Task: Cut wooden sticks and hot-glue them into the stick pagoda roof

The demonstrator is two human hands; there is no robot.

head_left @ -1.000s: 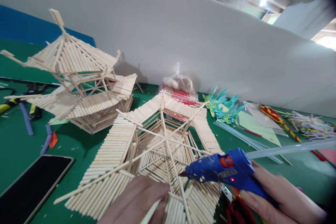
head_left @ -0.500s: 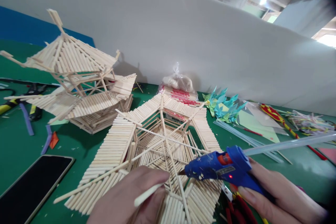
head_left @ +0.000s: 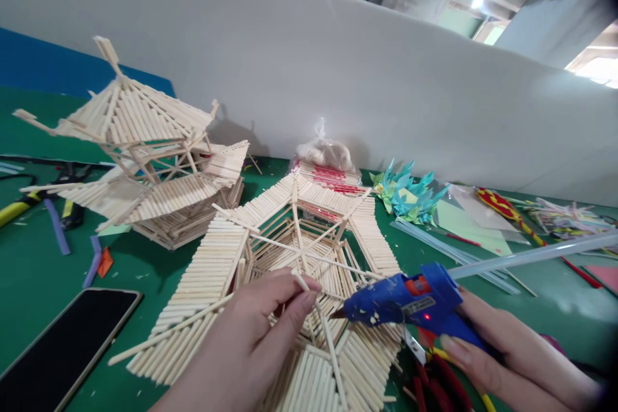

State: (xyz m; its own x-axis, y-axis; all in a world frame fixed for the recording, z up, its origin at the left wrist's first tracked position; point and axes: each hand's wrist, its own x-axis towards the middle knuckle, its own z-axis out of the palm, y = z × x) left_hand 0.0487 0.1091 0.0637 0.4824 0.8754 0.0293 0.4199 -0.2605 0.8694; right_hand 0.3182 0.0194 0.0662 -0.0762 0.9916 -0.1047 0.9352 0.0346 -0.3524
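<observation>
In front of me lies a roof-like model built of pale wooden sticks, with an open frame in its middle. Over that frame, my left hand pinches a short wooden stick between thumb and fingertips. My right hand grips a blue glue gun by its handle. A clear glue stick juts from the gun's back, and a small red light glows on its side. The nozzle points left, close to a long stick of the frame near my left fingers; whether it touches cannot be made out.
A second stick pavilion stands at the back left. A phone lies at the left front. Red-handled pliers rest under my right hand. Behind are a plastic bag, a blue-green paper flower and spare glue sticks.
My left hand has lifted and moved farther over the frame, turning the short stick in its fingertips. The glue gun has barely moved. The view has shifted slightly.
</observation>
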